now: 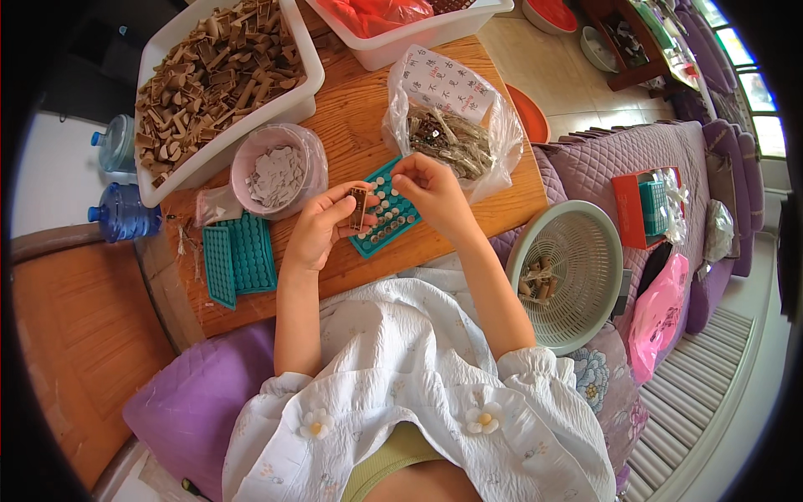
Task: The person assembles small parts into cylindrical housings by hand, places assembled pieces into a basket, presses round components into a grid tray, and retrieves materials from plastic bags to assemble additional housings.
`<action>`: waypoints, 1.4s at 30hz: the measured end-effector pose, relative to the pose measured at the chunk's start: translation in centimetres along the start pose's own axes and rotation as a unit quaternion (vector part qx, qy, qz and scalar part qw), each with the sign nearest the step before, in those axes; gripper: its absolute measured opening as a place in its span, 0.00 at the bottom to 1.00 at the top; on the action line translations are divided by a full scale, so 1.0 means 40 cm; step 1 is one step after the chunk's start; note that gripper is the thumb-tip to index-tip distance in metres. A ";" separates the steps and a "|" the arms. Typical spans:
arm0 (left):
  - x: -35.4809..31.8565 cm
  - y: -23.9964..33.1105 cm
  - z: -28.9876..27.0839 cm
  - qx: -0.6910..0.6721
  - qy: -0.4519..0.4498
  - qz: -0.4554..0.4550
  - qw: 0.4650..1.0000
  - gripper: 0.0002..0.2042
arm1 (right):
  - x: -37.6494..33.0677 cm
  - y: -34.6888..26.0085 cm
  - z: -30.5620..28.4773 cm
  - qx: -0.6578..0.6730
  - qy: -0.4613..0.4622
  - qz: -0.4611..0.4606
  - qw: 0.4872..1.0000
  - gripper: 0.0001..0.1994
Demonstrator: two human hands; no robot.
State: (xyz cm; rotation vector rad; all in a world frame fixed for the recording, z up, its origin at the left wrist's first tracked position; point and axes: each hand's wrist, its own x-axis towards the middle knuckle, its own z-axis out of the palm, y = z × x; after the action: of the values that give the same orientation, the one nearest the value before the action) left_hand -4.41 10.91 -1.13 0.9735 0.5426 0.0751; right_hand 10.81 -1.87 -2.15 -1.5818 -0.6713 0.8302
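My left hand (316, 224) is closed around a small brown half-round piece with little holes (358, 208), held upright between thumb and fingers. Just right of it, above the far end of a teal tray (365, 248), my right hand (435, 191) is pinched together. Whatever sits in its fingertips is too small or hidden to tell. Rows of round pockets cover the tray, many holding small white or greyish discs (386, 219). Behind my right hand lies a clear plastic bag (504, 151) of thin tan strips and brown pieces (449, 144), with a printed paper sheet in it.
A white bin (311, 84) heaped with brown curved pieces (222, 84) fills the table's far left. Nearer are a pink tub (242, 180) of white bits and stacked teal trays (242, 255). At my right sits a grey-green colander (577, 268) with several tan pieces.
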 end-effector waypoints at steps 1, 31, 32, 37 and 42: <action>-0.003 -0.002 0.000 -0.031 -0.006 -0.013 0.999 0.16 | -0.001 -0.001 0.006 -0.016 -0.021 0.014 1.000 0.04; -0.118 0.009 0.088 0.325 0.103 0.111 0.933 0.15 | -0.160 -0.028 0.115 0.113 0.050 -0.055 0.991 0.06; -0.118 0.007 0.087 0.262 0.083 0.117 0.954 0.15 | -0.164 -0.036 0.114 0.103 0.048 -0.065 0.991 0.05; -0.119 0.005 0.070 0.126 0.022 0.093 0.987 0.14 | -0.176 -0.057 0.105 0.163 0.015 -0.070 0.984 0.04; -0.124 -0.004 0.070 0.093 -0.001 0.125 0.988 0.12 | -0.185 -0.072 0.103 0.167 0.001 -0.065 0.984 0.04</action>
State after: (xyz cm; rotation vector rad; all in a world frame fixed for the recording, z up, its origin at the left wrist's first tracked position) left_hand -7.42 7.21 1.98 1.2215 0.4281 0.2511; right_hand 3.21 -4.91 1.45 -1.2226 -0.5924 0.7982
